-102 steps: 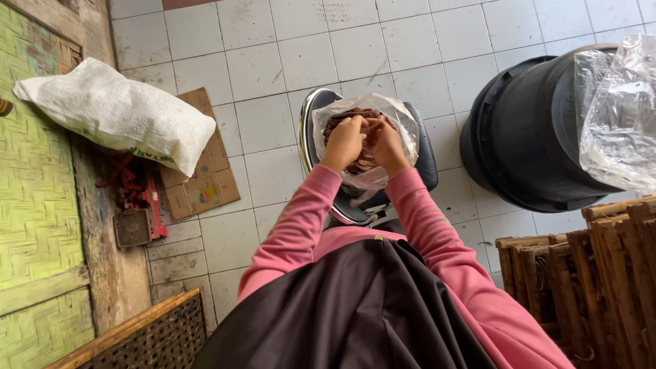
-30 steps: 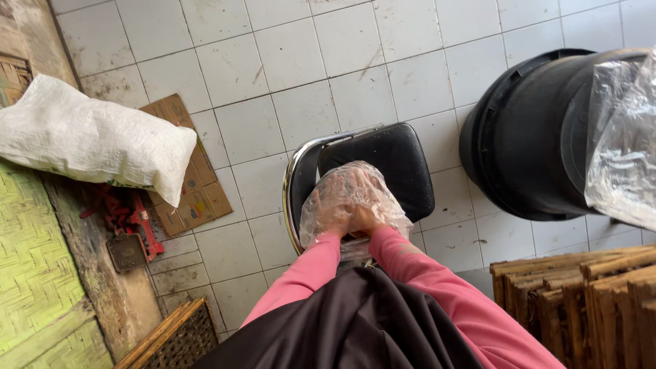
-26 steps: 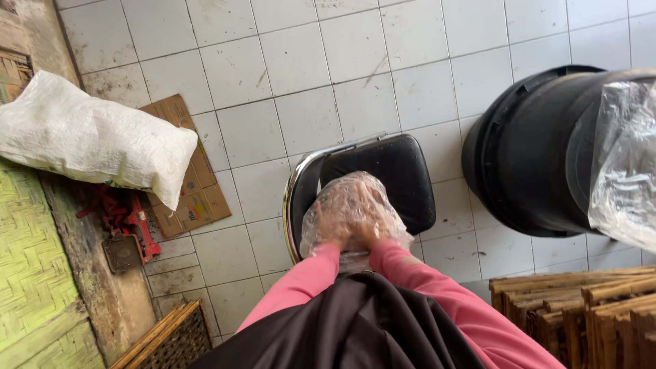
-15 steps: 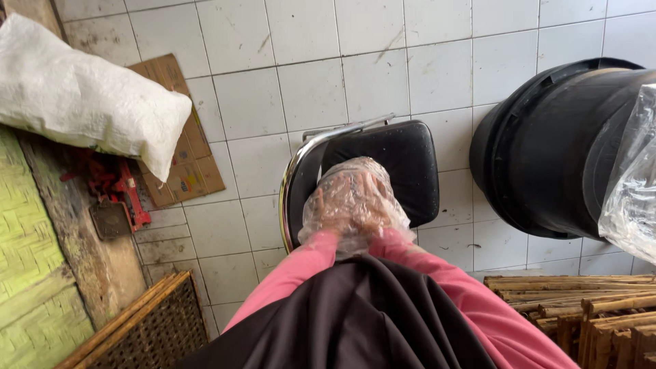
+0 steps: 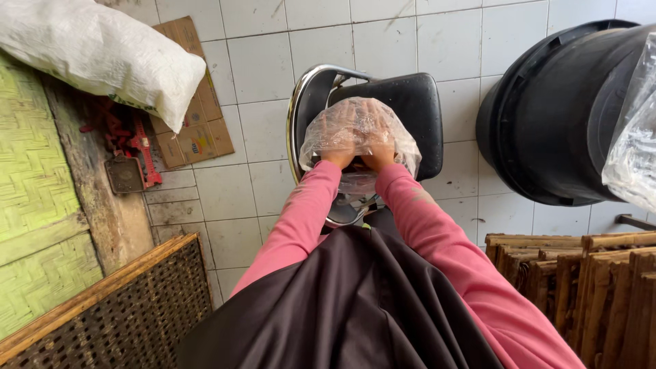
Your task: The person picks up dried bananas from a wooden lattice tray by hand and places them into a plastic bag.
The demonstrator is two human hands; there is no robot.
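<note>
1. My left hand [image 5: 339, 158] and right hand [image 5: 378, 156] are both pushed inside the crumpled clear plastic bag [image 5: 355, 130]; whether they clench, I cannot tell.
2. The bag rests on the black padded chrome-framed chair seat [image 5: 410, 102].
</note>
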